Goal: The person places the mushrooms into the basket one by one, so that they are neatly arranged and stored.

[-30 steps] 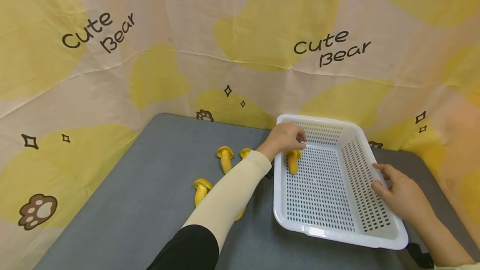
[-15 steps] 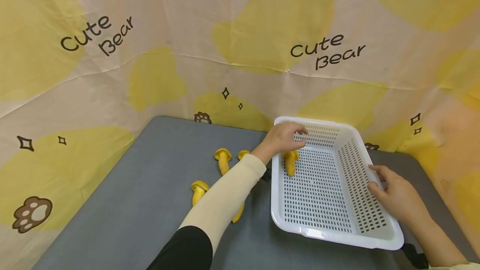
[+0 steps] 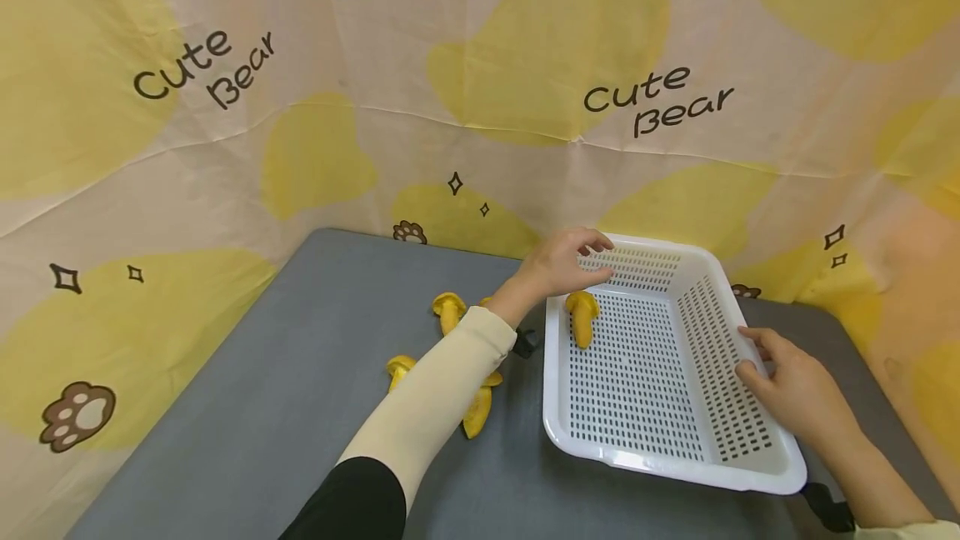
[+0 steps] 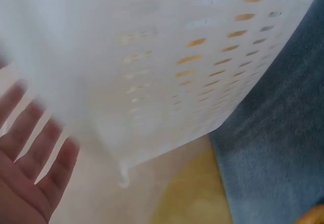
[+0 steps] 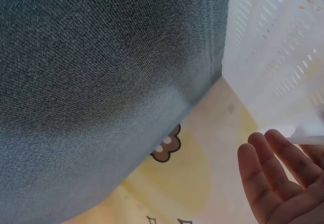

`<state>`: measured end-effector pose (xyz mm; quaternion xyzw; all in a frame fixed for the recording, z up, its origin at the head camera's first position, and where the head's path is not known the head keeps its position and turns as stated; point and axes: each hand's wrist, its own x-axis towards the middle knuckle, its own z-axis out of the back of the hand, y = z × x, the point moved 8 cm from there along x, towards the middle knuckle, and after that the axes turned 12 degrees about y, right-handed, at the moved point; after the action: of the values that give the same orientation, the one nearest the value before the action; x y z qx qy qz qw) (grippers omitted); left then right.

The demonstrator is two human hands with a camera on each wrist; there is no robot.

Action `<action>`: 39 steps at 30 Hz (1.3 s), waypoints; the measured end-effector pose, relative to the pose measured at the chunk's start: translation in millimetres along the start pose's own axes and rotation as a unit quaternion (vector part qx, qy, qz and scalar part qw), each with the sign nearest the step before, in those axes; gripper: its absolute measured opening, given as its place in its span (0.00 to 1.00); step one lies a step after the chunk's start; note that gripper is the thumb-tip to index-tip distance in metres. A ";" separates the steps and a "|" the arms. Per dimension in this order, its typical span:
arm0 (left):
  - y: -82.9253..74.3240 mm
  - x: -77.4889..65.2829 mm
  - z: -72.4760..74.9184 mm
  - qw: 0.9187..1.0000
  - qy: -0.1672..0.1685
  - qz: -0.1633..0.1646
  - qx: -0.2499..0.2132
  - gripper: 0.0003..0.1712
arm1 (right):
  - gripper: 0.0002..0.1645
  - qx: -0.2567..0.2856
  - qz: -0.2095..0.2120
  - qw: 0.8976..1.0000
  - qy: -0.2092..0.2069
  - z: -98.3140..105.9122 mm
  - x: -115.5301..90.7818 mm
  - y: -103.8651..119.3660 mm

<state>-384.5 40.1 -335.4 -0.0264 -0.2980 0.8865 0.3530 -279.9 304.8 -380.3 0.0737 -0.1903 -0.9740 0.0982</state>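
In the head view a white slotted plastic basket (image 3: 633, 390) sits at the right of the grey table. Inside it, near the left wall, lies one yellow mushroom (image 3: 582, 320). My left hand (image 3: 562, 263) hovers over the back left rim, fingers spread and holding nothing. In the left wrist view its fingers (image 4: 30, 138) look loosely straight beside the basket wall. My right hand (image 3: 798, 390) holds the right rim, thumb over the edge; the right wrist view has its fingers (image 5: 271, 168) outside the wall, under the rim.
Left of the basket, several more yellow mushrooms (image 3: 477, 413) lie on the table (image 3: 300, 373), partly hidden by my left sleeve (image 3: 435, 398). A printed cloth (image 3: 510, 65) hangs behind the table's back edge.
My left hand has drawn up and left, away from the mushroom in the basket, and its fingers have loosened. The right hand stays at the rim.
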 end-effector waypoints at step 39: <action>47.9 -89.5 55.5 0.993 0.032 0.094 0.058 0.21 | 0.32 -0.003 -0.002 1.000 0.014 0.5 -3.1 3.9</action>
<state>-360.9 -73.1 -330.8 -0.0627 -0.2311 0.9302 0.2781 -276.4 302.2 -378.0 0.0875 -0.1856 -0.9737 0.0991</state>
